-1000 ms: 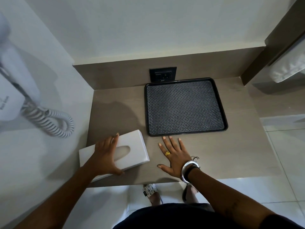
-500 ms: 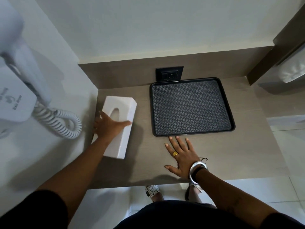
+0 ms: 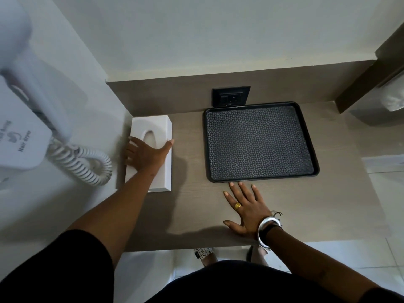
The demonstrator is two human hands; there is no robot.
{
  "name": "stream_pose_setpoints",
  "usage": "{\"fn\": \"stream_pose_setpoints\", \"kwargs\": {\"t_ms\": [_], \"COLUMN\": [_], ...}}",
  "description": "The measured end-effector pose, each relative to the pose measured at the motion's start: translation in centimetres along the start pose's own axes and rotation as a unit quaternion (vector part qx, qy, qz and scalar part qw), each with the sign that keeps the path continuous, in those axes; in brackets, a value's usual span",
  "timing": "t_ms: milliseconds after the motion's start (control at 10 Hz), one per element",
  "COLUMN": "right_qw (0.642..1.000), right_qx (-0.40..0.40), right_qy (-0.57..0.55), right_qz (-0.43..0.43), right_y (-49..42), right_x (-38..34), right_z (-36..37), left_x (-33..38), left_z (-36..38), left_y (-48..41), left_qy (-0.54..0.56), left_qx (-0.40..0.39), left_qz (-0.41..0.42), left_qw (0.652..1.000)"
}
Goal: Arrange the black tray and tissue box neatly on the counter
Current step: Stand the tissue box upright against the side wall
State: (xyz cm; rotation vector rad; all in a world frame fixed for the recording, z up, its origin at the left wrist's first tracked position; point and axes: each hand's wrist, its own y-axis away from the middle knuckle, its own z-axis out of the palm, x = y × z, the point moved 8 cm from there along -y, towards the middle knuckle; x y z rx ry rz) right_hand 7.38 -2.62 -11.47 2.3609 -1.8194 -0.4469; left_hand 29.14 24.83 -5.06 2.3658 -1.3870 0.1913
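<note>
The white tissue box [image 3: 158,130] lies lengthwise at the back left of the wooden counter [image 3: 341,200], against the left wall and close to the back panel. My left hand [image 3: 145,155] rests on top of it, thumb over its right edge and fingers over its left edge. To its right, the black textured tray [image 3: 260,142] lies flat, pushed up to the back panel. My right hand [image 3: 246,207] is spread flat on the counter just in front of the tray, fingertips almost at its front rim, holding nothing.
A white wall-mounted hair dryer [image 3: 24,119] with a coiled cord [image 3: 83,162] hangs on the left wall beside the box. A black power socket [image 3: 231,99] sits in the back panel behind the tray. A white towel [image 3: 393,99] hangs at right.
My left hand has pushed the tissue box from the front left of the counter, turned it lengthwise, and slid it back against the left wall. My right hand and the tray have stayed put.
</note>
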Motion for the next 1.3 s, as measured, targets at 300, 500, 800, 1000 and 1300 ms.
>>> {"fn": "stream_pose_setpoints", "kwargs": {"t_ms": [300, 500, 800, 1000, 1300], "right_qw": [1.0, 1.0, 0.999, 0.999, 0.996], "right_qx": [-0.012, -0.027, -0.043, -0.041, -0.017], "right_qy": [0.003, 0.003, -0.008, -0.013, -0.084], "right_qz": [0.005, 0.009, 0.014, 0.009, 0.032], "right_y": [0.1, 0.2, 0.1, 0.1, 1.1], "right_x": [0.0, 0.0, 0.2, 0.1, -0.2], "right_z": [0.1, 0.0, 0.6, 0.3, -2.3], "left_x": [-1.9, -0.6, -1.0, -1.4, 1.2], "left_z": [2.1, 1.3, 1.4, 1.2, -1.9], "left_y": [6.2, 3.4, 1.2, 0.8, 3.3], "left_qy": [-0.173, -0.174, -0.177, -0.184, -0.142], "left_qx": [0.059, 0.054, 0.065, 0.06, 0.078], "left_qz": [0.35, 0.333, 0.335, 0.311, 0.308], "left_qw": [0.919, 0.925, 0.923, 0.93, 0.938]}}
